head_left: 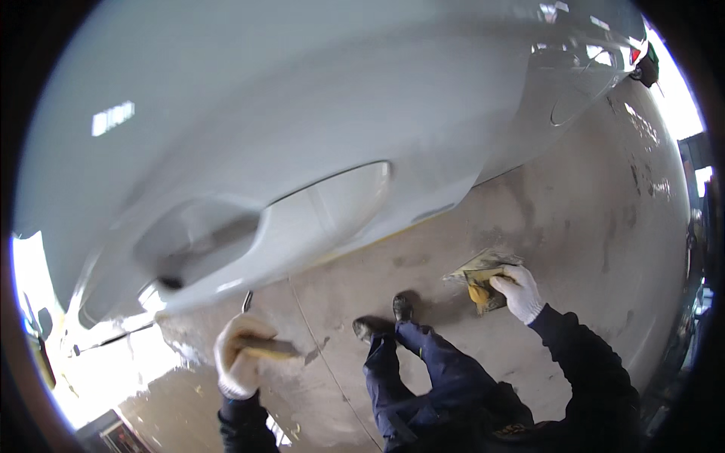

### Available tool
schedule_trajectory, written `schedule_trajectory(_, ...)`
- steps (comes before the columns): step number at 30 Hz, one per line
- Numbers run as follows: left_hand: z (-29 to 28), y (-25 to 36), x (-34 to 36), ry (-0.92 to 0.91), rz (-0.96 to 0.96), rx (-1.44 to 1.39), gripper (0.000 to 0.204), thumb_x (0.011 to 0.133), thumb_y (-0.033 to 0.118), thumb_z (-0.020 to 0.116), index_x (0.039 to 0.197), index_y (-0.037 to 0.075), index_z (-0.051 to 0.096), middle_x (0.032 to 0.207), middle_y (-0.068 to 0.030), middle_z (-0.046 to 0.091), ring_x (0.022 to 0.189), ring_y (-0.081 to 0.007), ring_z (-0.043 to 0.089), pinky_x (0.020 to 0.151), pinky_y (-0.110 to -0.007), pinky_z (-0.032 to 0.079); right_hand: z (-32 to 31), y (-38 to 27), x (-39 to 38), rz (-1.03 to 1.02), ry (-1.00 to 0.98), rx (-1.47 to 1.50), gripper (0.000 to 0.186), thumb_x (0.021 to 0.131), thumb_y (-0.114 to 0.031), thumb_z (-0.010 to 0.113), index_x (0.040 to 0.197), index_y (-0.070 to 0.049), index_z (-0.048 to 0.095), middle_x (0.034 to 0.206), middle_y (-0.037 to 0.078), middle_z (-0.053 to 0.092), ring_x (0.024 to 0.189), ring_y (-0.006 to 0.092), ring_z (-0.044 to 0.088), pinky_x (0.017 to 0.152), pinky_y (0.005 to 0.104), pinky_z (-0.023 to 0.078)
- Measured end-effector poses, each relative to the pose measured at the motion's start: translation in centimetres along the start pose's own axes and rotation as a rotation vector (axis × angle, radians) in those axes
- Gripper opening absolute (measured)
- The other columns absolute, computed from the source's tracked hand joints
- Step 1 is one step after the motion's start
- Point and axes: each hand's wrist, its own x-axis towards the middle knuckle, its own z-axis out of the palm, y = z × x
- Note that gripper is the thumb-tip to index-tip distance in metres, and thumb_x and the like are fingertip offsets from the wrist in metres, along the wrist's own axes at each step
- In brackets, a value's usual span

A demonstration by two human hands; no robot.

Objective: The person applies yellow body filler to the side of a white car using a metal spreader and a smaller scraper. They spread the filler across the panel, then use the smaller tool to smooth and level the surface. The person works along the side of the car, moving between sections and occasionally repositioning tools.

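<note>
My left hand [239, 356], in a white work glove and blurred, is closed around a flat tan spreader [268, 349] that points to the right. A thin dark metal piece [247, 302] shows just beyond this hand; I cannot tell whether it is held. In my right hand [519, 293], also white-gloved, a flat mixing board [483, 264] is gripped by its edge. Yellowish putty [477, 294] sits on or beside the board near my fingers. Both hands are below a large pale grey vehicle body [302, 98], apart from it.
The vehicle has a recess [196, 238] at lower left and a long, smooth inset panel [332, 200] next to it. My shoes [374, 326] stand on a stained concrete floor [430, 257] with a seam. A dark red-and-black object [124, 438] lies at lower left.
</note>
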Motion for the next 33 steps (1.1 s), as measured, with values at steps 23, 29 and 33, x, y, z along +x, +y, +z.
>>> schedule_trajectory(23,-2.4,6.8,-8.1,-0.191,0.613,-0.010,0.036,0.097,0.031,0.067,0.085,0.004,0.047,0.080,-0.0071,0.044,0.066,-0.0175,0.049,0.052,-0.028,0.044,0.0,24.2,11.5,-0.112,0.038,0.510,0.022,0.094,-0.012,0.068,0.113,-0.001,0.067,0.110,0.008,0.072,0.104,0.0170,0.067,0.092,0.0308,0.051)
schedule_trajectory(29,1.2,10.3,-11.1,-0.072,0.675,0.092,0.045,0.092,0.042,0.067,0.086,0.002,0.048,0.081,-0.0078,0.045,0.060,-0.0175,0.048,0.052,-0.028,0.044,0.6,24.6,14.8,-0.342,-0.003,0.108,0.030,0.094,-0.025,0.064,0.100,0.002,0.076,0.101,0.015,0.077,0.096,0.0218,0.071,0.088,0.0358,0.052)
schedule_trajectory(33,3.4,12.1,-10.9,-0.053,0.680,0.076,0.029,0.090,0.026,0.057,0.079,0.000,0.051,0.074,-0.0116,0.052,0.053,-0.0189,0.054,0.049,-0.028,0.045,-0.3,27.3,16.4,-0.357,-0.047,0.202,0.029,0.093,-0.024,0.064,0.097,0.003,0.076,0.097,0.015,0.078,0.090,0.0210,0.072,0.081,0.0366,0.053)
